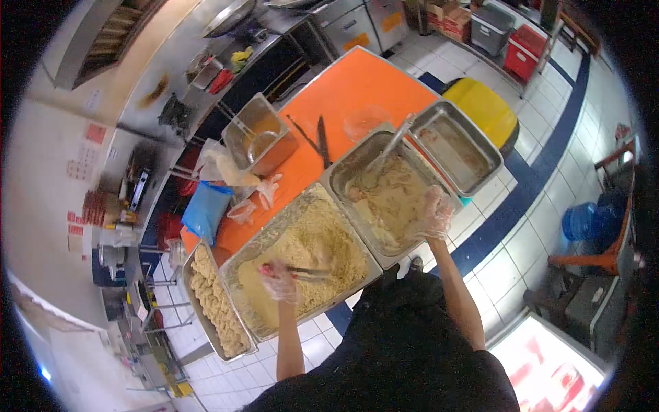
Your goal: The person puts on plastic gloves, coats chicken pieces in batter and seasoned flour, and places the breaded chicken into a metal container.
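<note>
Above the powder tray (pixel 343 295), tongs (pixel 307 270) are held in the gloved left hand (pixel 281 285), tips pointed rightward; by the adjoining batter tray (pixel 403 255), the gloved right hand (pixel 436 214) is placed, its grip unclear.

Bright, glaring lower-right panel (pixel 549 360); fisheye view bends toward black, noisy edges.

head cam, looks fwd + down, approx arm's length from hands (pixel 280 283)
</note>
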The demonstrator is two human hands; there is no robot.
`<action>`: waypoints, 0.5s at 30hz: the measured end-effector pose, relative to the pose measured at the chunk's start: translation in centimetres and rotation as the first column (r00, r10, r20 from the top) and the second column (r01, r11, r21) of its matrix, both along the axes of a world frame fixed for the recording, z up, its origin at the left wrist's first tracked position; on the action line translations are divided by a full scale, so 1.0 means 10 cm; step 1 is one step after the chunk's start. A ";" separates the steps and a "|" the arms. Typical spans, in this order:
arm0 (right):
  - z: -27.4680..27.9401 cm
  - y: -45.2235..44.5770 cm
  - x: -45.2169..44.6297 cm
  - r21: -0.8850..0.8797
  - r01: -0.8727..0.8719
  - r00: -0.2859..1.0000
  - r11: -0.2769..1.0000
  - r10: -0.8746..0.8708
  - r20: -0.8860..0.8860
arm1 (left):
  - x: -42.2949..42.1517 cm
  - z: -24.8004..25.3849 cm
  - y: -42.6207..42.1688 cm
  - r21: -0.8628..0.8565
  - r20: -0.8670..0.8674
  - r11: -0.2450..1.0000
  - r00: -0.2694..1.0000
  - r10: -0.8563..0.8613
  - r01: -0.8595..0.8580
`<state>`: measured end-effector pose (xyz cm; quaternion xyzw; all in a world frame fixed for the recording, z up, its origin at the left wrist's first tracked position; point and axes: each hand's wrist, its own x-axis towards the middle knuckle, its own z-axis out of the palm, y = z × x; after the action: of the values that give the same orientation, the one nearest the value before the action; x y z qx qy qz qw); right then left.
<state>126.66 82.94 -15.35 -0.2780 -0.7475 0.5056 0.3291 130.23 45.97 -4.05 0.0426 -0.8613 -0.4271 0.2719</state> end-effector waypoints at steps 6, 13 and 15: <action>-0.04 0.01 0.03 0.217 0.117 0.988 0.969 -0.135 0.070 | -0.16 0.40 0.50 0.506 -0.021 0.858 0.996 -0.086 0.084; 0.21 0.00 0.02 0.152 0.046 0.997 0.987 -0.055 0.052 | -1.23 -0.06 2.11 0.311 0.025 0.839 0.878 -0.478 0.448; 0.19 -0.01 0.07 0.117 0.056 0.992 0.992 -0.068 0.103 | -1.44 -0.59 2.38 -0.109 0.028 0.840 0.847 -0.531 0.531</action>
<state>127.32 82.89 -13.50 -0.3086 -0.7826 0.4362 0.3193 115.78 69.73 -9.96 -0.2134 -0.8617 -0.4364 0.1464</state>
